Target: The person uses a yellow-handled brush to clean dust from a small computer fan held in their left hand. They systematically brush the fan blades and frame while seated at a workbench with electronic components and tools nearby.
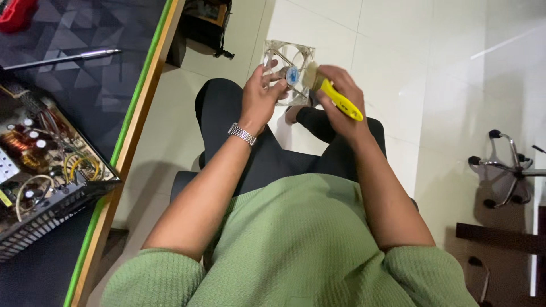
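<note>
I am looking down from the head camera at a person sitting on a chair, in a green knitted top and black trousers. The left hand [260, 94] is curled around the side of a clear plastic fan [289, 68], with the fingers on its frame. The fan is held up in the air above the knees, over the floor and well apart from the desk. It has a blue round spot in its middle. The right hand [341, 102] is closed around the yellow handle of a brush [335, 96]. The soft pale hairs of the brush touch the fan just beside the blue spot. A silver wristwatch [242, 133] sits on the left wrist.

The floor [409, 51] is made of big shiny cream tiles with thin lines between them. On my left is a desk with a wooden edge [139, 113] and a thin green stripe along it. A dark mat with a triangle pattern [85, 79] covers the desk. On it lies an open metal box full of wires and small parts [40, 165], and a silver pen [68, 57] lies further back. Something red [14, 12] peeks in at the far corner. A dark bag [207, 25] stands on the floor by the desk. At the right, the wheeled foot of another chair [506, 167] stands on the tiles.
</note>
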